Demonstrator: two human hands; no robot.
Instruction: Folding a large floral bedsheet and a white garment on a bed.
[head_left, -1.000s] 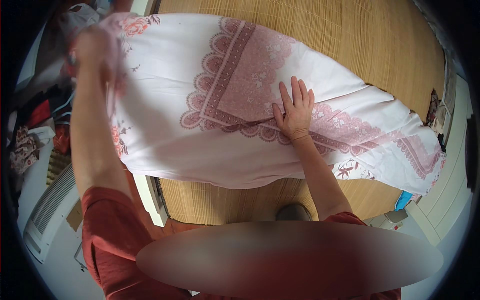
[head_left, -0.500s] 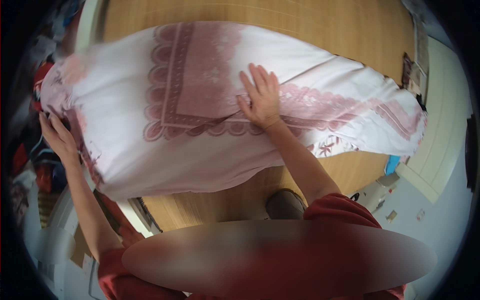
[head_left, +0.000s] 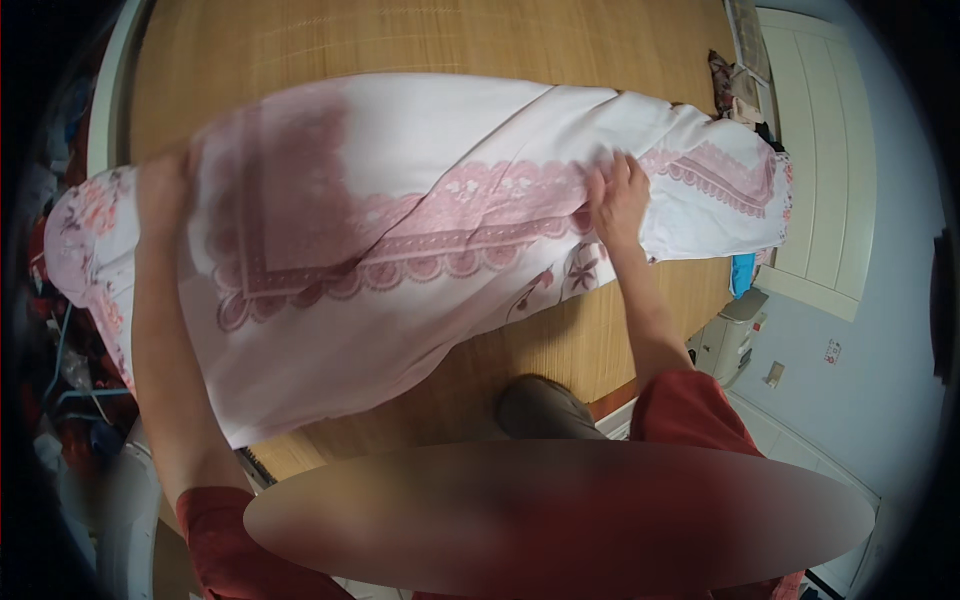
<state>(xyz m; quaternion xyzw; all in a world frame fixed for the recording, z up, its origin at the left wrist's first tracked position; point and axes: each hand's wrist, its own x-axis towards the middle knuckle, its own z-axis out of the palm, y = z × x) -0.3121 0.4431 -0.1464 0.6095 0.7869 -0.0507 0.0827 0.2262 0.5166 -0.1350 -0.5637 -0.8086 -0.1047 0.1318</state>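
Observation:
A long folded piece of bedding (head_left: 430, 120), white with a pink scalloped lace print and some flowers, lies across the wooden surface (head_left: 420, 40). Creases run slantwise over its middle. My left hand (head_left: 165, 190) is over its left part, smeared by motion, so its fingers do not show clearly. Toward the right end, my right hand (head_left: 618, 205) rests on the lace band with fingers apart and slightly bent, the tips blurred. A flowered side of the cloth shows along the near edge beside the right forearm and again at the left end.
My knee (head_left: 545, 405) in dark trousers is on the wood near me. Clothes and blue hangers (head_left: 62, 350) crowd the far left. Small folded clothes (head_left: 740, 95) lie at the right end, by a cream panel (head_left: 820, 160). A blue item (head_left: 741, 275) sits at the right edge.
My right hand has slid rightward along the cloth. My left hand has moved from the cloth's left edge up over its top. The whole view has shifted, showing more of the right wall.

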